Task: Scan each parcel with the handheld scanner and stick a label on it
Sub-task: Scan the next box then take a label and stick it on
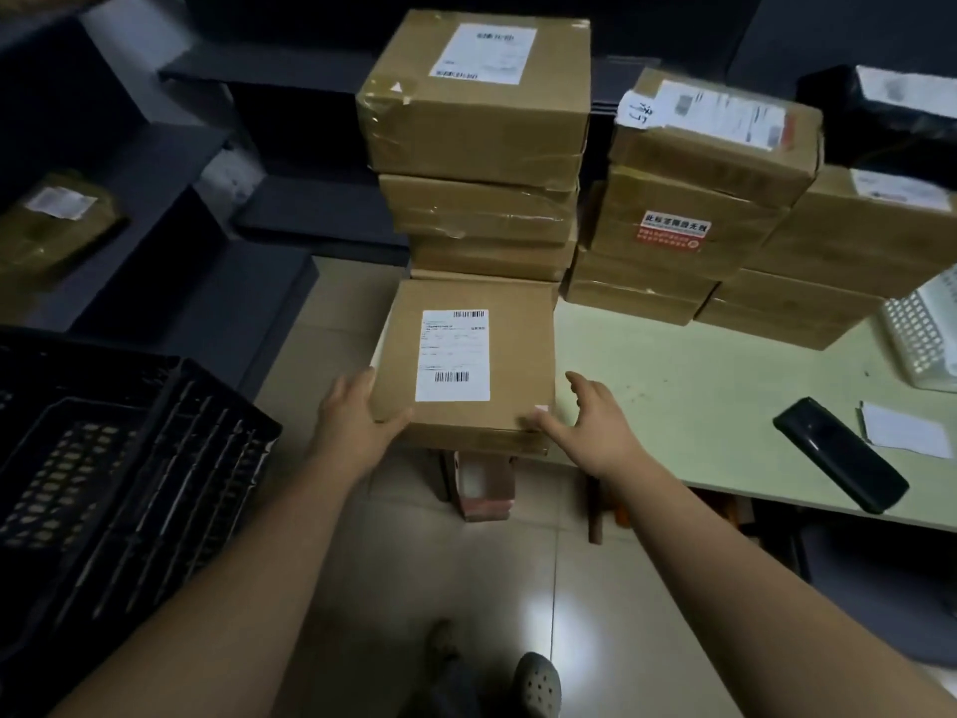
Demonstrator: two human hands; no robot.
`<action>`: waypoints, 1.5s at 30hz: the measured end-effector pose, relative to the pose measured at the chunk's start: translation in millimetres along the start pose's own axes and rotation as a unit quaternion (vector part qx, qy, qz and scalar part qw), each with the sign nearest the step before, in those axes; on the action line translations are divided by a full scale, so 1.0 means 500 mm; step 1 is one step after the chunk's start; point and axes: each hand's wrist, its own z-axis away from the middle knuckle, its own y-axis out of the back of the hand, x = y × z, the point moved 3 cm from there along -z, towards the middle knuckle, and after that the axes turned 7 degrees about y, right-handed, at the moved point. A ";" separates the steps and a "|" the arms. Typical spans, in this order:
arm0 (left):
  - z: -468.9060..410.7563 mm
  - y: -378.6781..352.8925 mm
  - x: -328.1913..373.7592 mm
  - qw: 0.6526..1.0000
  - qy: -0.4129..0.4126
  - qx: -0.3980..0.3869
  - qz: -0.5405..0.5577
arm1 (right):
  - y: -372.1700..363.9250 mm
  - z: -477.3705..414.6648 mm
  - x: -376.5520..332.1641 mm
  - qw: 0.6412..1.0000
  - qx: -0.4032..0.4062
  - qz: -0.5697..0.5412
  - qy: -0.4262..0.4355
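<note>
A flat brown parcel (512,355) with a white barcode label (453,355) lies at the near left corner of the pale table (699,386). My left hand (352,422) holds its near left corner, thumb on top. At the near right corner my right hand (590,422) touches the parcel with its thumb, fingers spread beside the edge. The black handheld scanner (839,453) lies on the table to the right, apart from both hands. A white slip of paper (901,432) sits just beyond it.
Tall stacks of brown parcels (476,132) (699,199) stand behind the flat one. A black plastic crate (119,484) is at the left. A white keyboard (922,334) sits at the right edge. Dark shelves (155,163) hold another parcel (52,225). A small box (484,489) stands on the floor under the table.
</note>
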 end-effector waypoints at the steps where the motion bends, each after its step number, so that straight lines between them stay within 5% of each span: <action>1: -0.013 -0.010 -0.003 1.000 0.015 -0.018 0.010 | -0.008 -0.011 0.004 1.000 -0.011 -0.012 -0.020; 9: -0.033 -0.063 0.007 0.991 0.007 -0.063 0.120 | -0.029 -0.012 0.056 0.994 -0.009 -0.091 -0.061; 19: 0.037 -0.245 0.224 0.976 -0.117 -0.125 0.135 | 0.159 0.123 0.251 0.976 0.090 -0.150 -0.132; 27: 0.077 -0.355 0.362 0.983 -0.097 -0.091 0.123 | 0.286 0.098 0.395 0.977 0.061 -0.168 -0.120; 32: 0.109 -0.384 0.408 0.988 -0.079 -0.082 0.108 | 0.378 0.106 0.541 0.989 0.081 0.017 -0.125; 37: 0.129 -0.405 0.434 0.993 -0.042 -0.061 0.087 | 0.397 0.100 0.649 0.965 -0.007 0.249 -0.083; 45: 0.141 -0.415 0.445 0.997 -0.039 -0.030 0.056 | 0.400 0.100 0.679 0.970 0.007 0.238 -0.054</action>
